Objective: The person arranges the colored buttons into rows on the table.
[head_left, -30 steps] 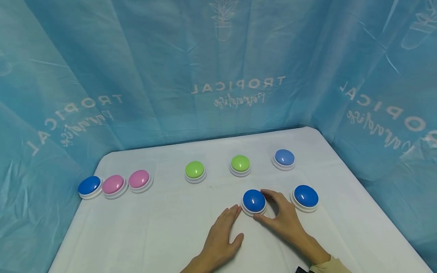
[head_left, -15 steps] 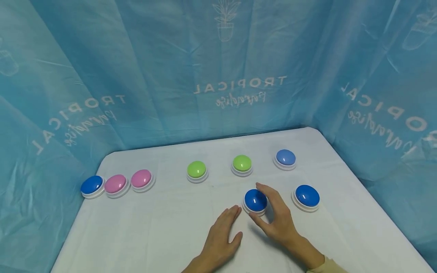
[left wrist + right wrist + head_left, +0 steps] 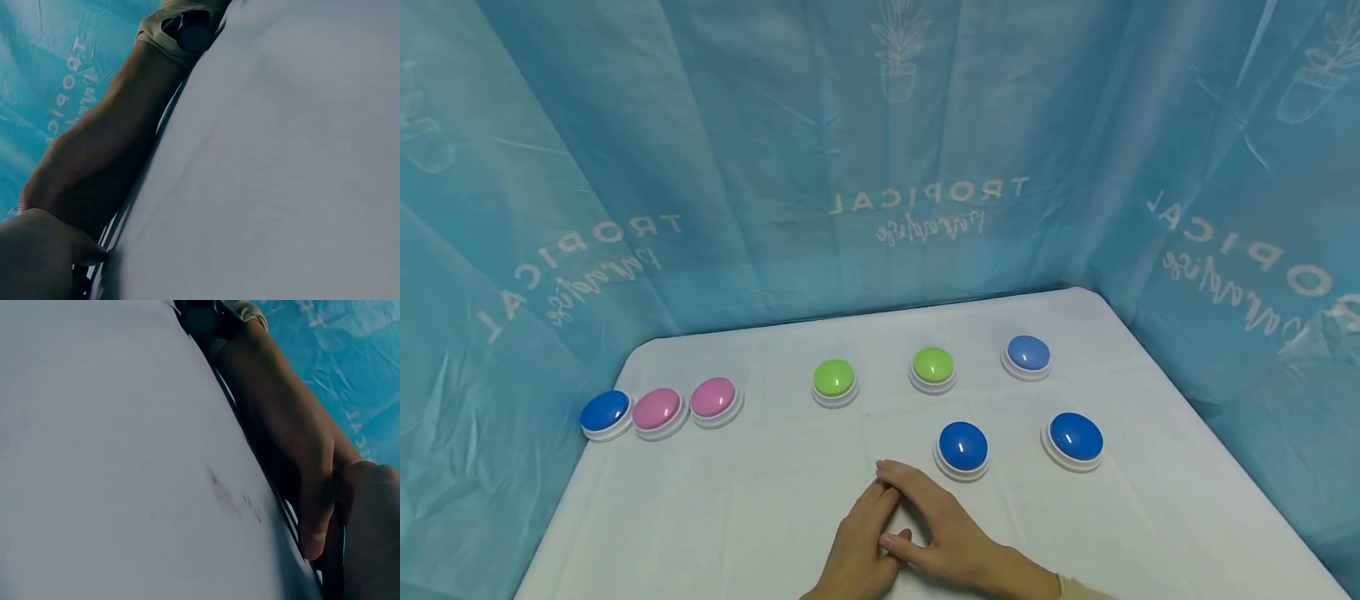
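Observation:
In the head view my right hand (image 3: 943, 533) lies across the front of my left hand (image 3: 857, 542), its fingertips over the left fingers, both low over the white table. Neither hand holds a thing. Just ahead and to the right stands a round button with a dark blue dome and white base (image 3: 963, 447), apart from the fingers. In the left wrist view the left hand (image 3: 40, 253) meets the right hand and forearm (image 3: 106, 150). The right wrist view catches the right hand (image 3: 375, 531) at its lower right edge, beside the left hand (image 3: 300, 444).
Another dark blue button (image 3: 1076, 437) stands to the right, with a lighter blue one (image 3: 1028, 353) behind. Two green buttons (image 3: 833, 379) (image 3: 933, 367) line the back. On the left are two pink buttons (image 3: 657, 409) (image 3: 713, 398) and a blue one (image 3: 606, 412). Blue curtains (image 3: 760, 167) surround the table.
My right hand has let go of the near blue button and moved left and closer, onto the left hand. The left hand has drawn slightly back. The buttons stay put.

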Demonstrator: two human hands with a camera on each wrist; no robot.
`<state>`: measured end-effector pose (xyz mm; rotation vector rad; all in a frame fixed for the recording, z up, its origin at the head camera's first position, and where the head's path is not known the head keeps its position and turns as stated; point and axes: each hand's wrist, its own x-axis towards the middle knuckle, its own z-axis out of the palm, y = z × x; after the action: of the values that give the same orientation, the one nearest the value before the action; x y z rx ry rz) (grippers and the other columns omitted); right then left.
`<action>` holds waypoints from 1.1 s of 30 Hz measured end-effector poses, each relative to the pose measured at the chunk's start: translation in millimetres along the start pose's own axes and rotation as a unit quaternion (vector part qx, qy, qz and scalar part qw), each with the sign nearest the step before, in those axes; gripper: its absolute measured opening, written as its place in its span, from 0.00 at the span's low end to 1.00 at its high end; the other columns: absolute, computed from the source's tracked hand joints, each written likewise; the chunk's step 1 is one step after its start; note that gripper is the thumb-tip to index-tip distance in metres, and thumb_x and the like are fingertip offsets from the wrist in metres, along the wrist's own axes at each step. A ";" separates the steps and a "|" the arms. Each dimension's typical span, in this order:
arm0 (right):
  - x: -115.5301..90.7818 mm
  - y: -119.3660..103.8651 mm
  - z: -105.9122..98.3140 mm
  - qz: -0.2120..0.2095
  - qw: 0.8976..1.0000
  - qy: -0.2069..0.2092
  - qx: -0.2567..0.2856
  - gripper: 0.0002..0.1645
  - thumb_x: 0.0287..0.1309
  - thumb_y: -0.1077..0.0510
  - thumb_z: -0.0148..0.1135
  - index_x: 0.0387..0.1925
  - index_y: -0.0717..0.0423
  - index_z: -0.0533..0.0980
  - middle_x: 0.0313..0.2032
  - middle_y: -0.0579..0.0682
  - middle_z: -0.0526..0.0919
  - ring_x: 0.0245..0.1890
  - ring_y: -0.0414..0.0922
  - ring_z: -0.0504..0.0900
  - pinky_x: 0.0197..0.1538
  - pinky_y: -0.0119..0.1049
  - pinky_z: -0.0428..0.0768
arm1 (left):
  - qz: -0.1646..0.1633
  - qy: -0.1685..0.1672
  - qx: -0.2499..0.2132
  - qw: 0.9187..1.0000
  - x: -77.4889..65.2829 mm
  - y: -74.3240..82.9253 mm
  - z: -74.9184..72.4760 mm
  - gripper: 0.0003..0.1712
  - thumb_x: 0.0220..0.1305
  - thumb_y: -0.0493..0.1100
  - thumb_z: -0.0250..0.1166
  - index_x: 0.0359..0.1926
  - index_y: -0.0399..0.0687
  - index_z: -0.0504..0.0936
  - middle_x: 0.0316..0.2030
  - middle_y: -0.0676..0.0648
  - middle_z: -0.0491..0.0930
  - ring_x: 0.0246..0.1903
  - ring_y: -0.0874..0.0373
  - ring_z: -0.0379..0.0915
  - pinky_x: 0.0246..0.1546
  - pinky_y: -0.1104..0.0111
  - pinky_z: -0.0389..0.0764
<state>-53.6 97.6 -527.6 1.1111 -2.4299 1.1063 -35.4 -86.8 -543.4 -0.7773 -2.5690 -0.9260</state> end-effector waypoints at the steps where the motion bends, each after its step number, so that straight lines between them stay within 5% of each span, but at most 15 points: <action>1: 1.1 -2.0 2.9 0.010 1.000 -0.013 -0.004 0.44 0.69 0.42 0.66 0.78 0.57 0.64 0.75 0.55 0.71 0.76 0.51 0.71 0.78 0.39 0.68 | 0.000 0.003 0.001 1.000 -3.5 -2.3 -2.7 0.33 0.55 0.39 0.75 0.63 0.39 0.80 0.67 0.41 0.79 0.68 0.46 0.76 0.62 0.49 0.83; 11: 37.4 -17.3 43.2 -0.026 0.997 -0.064 -0.025 0.42 0.73 0.37 0.61 0.76 0.56 0.66 0.75 0.54 0.71 0.77 0.51 0.70 0.75 0.48 0.74 | -0.014 0.055 0.034 0.998 -34.9 -40.7 -34.0 0.32 0.54 0.38 0.77 0.61 0.34 0.82 0.65 0.37 0.80 0.65 0.43 0.79 0.58 0.50 0.85; 15: 58.5 -22.7 62.5 -0.035 0.996 -0.082 -0.010 0.40 0.74 0.37 0.60 0.75 0.57 0.67 0.74 0.54 0.71 0.77 0.51 0.69 0.76 0.47 0.73 | -0.038 0.082 0.045 0.995 -42.6 -55.2 -49.9 0.27 0.53 0.36 0.78 0.55 0.31 0.85 0.60 0.36 0.84 0.60 0.41 0.82 0.60 0.59 0.84; 21: 82.1 -30.0 91.3 -0.046 0.993 -0.107 -0.021 0.42 0.77 0.37 0.53 0.78 0.59 0.61 0.77 0.55 0.67 0.79 0.49 0.65 0.78 0.43 0.69 | -0.102 0.123 0.036 0.987 -52.6 -72.1 -73.3 0.24 0.55 0.31 0.76 0.55 0.34 0.86 0.61 0.36 0.84 0.61 0.36 0.81 0.70 0.89 0.49; 25: 94.8 -36.4 107.8 -0.046 0.991 -0.117 -0.038 0.43 0.79 0.38 0.49 0.80 0.61 0.57 0.79 0.57 0.64 0.80 0.49 0.63 0.79 0.42 0.68 | -0.161 0.150 0.047 0.974 -57.5 -87.0 -88.0 0.24 0.57 0.30 0.75 0.57 0.37 0.87 0.64 0.39 0.83 0.64 0.35 0.78 0.71 0.91 0.45; 29: 110.0 -41.1 123.1 -0.037 0.989 -0.128 -0.068 0.44 0.80 0.36 0.47 0.81 0.60 0.57 0.80 0.55 0.63 0.81 0.47 0.61 0.80 0.39 0.66 | -0.244 0.158 0.057 0.955 -58.4 -103.9 -106.7 0.25 0.61 0.33 0.73 0.61 0.40 0.85 0.66 0.40 0.81 0.70 0.38 0.73 0.79 0.70 0.60; 33: 127.1 -44.7 137.9 -0.032 0.983 -0.145 -0.105 0.44 0.80 0.35 0.43 0.81 0.59 0.57 0.81 0.53 0.62 0.82 0.45 0.58 0.81 0.36 0.61 | -0.304 0.173 0.074 0.934 -56.2 -123.5 -124.6 0.25 0.63 0.35 0.71 0.62 0.37 0.83 0.66 0.35 0.80 0.71 0.36 0.70 0.71 0.41 0.69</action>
<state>-95.9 -90.4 -534.4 1.3474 -2.6312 0.6878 -49.9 -270.3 -536.5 0.2383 -2.5361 -0.9080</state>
